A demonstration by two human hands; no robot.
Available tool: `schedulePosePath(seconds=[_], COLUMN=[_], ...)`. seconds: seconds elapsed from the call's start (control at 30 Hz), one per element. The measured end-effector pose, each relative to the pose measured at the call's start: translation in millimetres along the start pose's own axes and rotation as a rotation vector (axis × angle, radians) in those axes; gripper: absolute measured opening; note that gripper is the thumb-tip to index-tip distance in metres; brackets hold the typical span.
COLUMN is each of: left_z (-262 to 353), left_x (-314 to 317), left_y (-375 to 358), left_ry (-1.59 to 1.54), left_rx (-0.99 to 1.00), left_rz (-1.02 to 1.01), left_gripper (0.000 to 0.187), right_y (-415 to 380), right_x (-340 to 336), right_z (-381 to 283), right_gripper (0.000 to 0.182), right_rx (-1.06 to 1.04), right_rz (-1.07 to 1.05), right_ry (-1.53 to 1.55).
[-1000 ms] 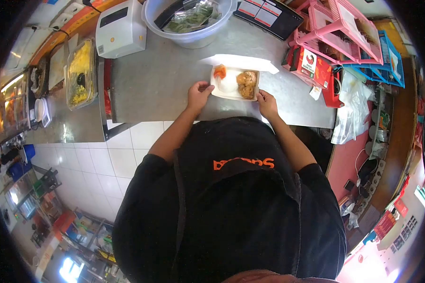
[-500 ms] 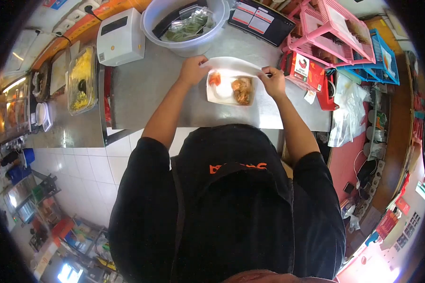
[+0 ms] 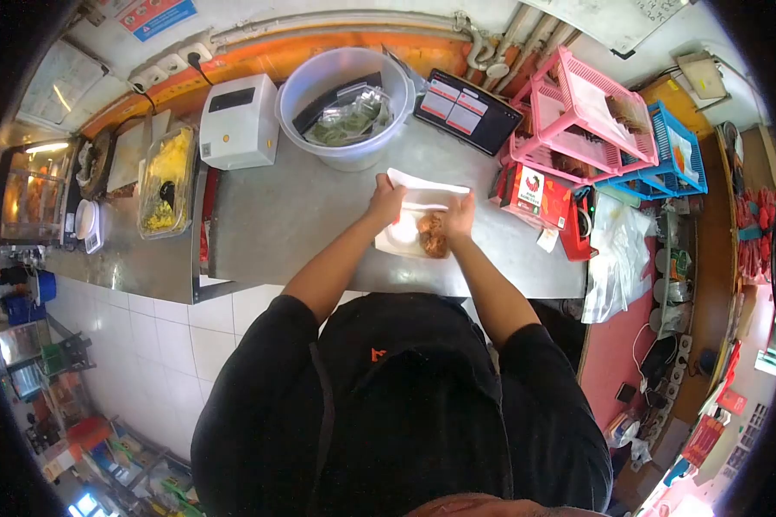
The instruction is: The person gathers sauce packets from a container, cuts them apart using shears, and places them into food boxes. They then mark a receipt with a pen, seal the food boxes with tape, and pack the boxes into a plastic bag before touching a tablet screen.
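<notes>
A white paper food box lies on the steel counter in front of me, its lid raised at the far side. Inside are a mound of white rice and a golden-brown piece of fried food. A bit of red food shows partly behind my fingers. My left hand grips the box's far left corner by the lid. On the opposite corner, my right hand is closed around the side and lid edge. Some fingertips of both hands are hidden.
Behind the box stands a clear tub with bagged green leaves. A tablet, pink rack and red carton are to the right. At left are a white printer and a container of yellow food.
The lid was stretched up between both hands; now my hands are lower along the box's sides, closer together, gripping its corners. The camera view has tilted upward.
</notes>
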State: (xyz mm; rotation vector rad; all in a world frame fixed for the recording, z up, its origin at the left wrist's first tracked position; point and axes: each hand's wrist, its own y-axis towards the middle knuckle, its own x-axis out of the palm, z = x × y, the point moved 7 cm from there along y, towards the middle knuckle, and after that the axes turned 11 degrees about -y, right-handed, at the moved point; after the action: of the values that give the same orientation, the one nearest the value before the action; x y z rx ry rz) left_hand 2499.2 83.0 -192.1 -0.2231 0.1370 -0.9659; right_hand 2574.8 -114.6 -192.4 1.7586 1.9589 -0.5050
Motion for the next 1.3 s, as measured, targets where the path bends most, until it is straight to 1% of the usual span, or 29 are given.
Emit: schedulePosePath(seconds=[0.03,0.07,0.1,0.13,0.17,0.27,0.33,0.37,0.43,0.47,0.53,0.57,0.63,0.67,0.7,0.77,0.87,0.97,1.07,1.13,1.17,1.27,1.3], left_z=[18.2,35.5,49.8,53.7,55.3,24.0,8.9,0.6,-22.4,-33.3,-44.2,-47.2,-47.4,-42.9,-43.5,-31.2,-17.3,-16.2,-18.9,-32.3,-39.9,-57.4,-63.0], left_x=[-9.4,-19.0,-25.4,-27.1,-29.1,-42.8,-44.1,-44.2,-43.4,-42.8,-38.0,-36.4,-36.4,-36.6,-36.2,-33.4,-36.0,-42.6,-46.2,-41.1,-38.2,-33.0,-35.2], left_y=[-7.1,-16.0,-30.0,-43.6,-61.0,-92.9,-100.6,-102.1,-104.3,-102.6,-97.4,-97.2,-96.5,-97.4,-96.8,-96.4,-95.3,-93.9,-105.5,-106.5,-108.5,-115.8,-115.2], left_ry=[0.153,0.294,0.707,0.897,1.087,1.068,0.976,0.93,0.654,0.518,0.443,0.404,0.387,0.379,0.366,0.338,0.254,0.184,0.198,0.295,0.343,0.405,0.45], left_rx=[0.143,0.3,0.675,0.621,0.557,0.665,0.549,0.493,0.403,0.354,0.393,0.408,0.48,0.512,0.465,0.375,0.397,0.252,0.207,0.299,0.345,0.371,0.345], left_rz=[-0.097,-0.173,-0.226,-0.35,-0.477,-0.546,-0.578,-0.591,-0.617,-0.632,-0.564,-0.531,-0.491,-0.472,-0.461,-0.431,-0.37,-0.317,-0.396,-0.492,-0.537,-0.563,-0.583], left_gripper=[0.025,0.026,0.027,0.029,0.031,0.04,0.051,0.058,0.07,0.077,0.079,0.08,0.076,0.073,0.069,0.06,0.047,0.044,0.055,0.063,0.067,0.072,0.074], right_y=[-5.4,-9.1,-17.1,-29.9,-39.9,-66.3,-74.6,-75.8,-76.7,-74.9,-72.7,-69.7,-60.4,-57.6,-54.7,-53.1,-58.7,-70.2,-87.4,-99.3,-103.4,-101.7,-101.2], right_x=[-17.1,-35.8,-48.8,-57.9,-65.4,-62.6,-47.5,-34.0,-26.1,-28.9,-37.0,-35.2,-31.8,-36.7,-31.6,-28.9,-29.6,-37.9,-43.9,-26.1,-23.0,-21.6,-21.0], right_z=[-15.6,-27.4,-33.3,-41.0,-44.2,-22.6,-0.2,16.6,27.5,20.1,10.3,14.0,24.8,19.3,30.2,42.5,40.5,13.9,-13.8,20.3,26.1,33.5,35.7], right_gripper=[0.025,0.019,0.015,0.012,0.012,0.024,0.033,0.035,0.033,0.034,0.035,0.036,0.038,0.039,0.038,0.038,0.039,0.057,0.094,0.112,0.121,0.127,0.127], right_rx=[-0.119,-0.312,-0.439,-0.564,-0.513,-0.477,-0.465,-0.245,-0.058,-0.048,-0.018,-0.007,0.023,-0.012,-0.043,0.058,0.098,0.008,-0.114,-0.206,-0.255,-0.311,-0.315], right_rz=[-0.031,-0.005,-0.025,-0.041,-0.09,-0.197,-0.235,-0.412,-0.479,-0.451,-0.394,-0.402,-0.422,-0.42,-0.397,-0.437,-0.46,-0.534,-0.673,-0.688,-0.697,-0.769,-0.779], right_ry=[-0.151,-0.207,-0.252,-0.296,-0.303,-0.263,-0.245,-0.16,-0.016,0.001,0.035,0.057,0.103,0.027,0.053,0.073,0.135,-0.004,-0.54,-0.515,-0.501,-0.488,-0.576])
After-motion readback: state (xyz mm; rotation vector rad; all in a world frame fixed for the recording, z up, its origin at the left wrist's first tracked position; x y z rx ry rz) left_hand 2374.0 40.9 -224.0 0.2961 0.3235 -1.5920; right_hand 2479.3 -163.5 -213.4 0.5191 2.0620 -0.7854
